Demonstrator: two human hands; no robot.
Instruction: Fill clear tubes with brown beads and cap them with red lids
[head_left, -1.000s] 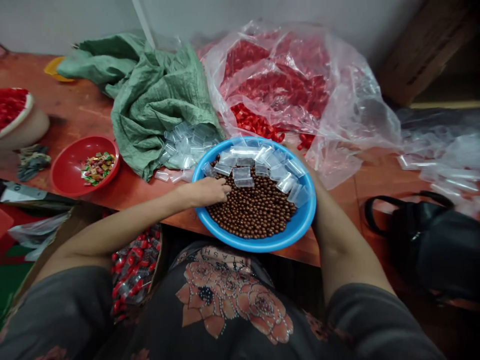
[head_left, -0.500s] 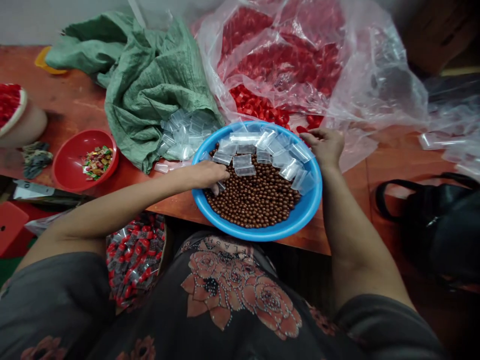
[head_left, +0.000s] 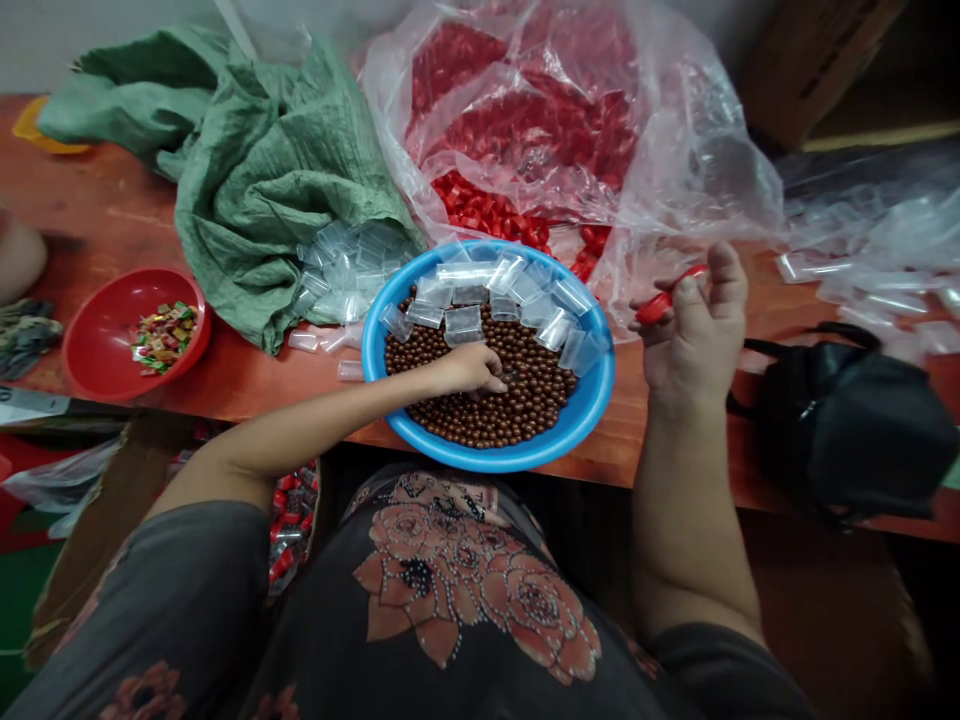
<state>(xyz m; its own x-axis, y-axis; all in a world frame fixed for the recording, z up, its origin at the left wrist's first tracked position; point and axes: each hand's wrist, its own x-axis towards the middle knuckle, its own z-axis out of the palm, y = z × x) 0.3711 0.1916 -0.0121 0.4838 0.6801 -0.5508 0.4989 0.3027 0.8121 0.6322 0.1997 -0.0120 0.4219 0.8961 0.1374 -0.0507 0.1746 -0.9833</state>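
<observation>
In the head view, a blue basin [head_left: 604, 385] holds small round brown balls [head_left: 480, 425], with several clear plastic tubes [head_left: 463, 325] lying on them along the far side. My left hand [head_left: 469, 370] is closed over the middle of the balls, fingertips down among them. A clear tube, mostly hidden by the fingers and the balls, shows only an edge at those fingertips. Right of the basin, my right hand [head_left: 697, 330] is raised, palm up, with red plastic caps [head_left: 654, 308] held between its curled fingers and thumb.
Behind the basin lies a big clear bag [head_left: 697, 170] of red caps. Loose tubes spill by a green sack [head_left: 277, 200]. A red bowl [head_left: 86, 340] with wrapped sweets stands left, a black bag [head_left: 847, 430] right. Below the table edge, a carton [head_left: 97, 540] contains red-capped filled tubes.
My left hand has moved right, from the basin's left side to the middle of the balls. My right hand has come away from the bag, rightward, with red caps in it. The view has shifted slightly.
</observation>
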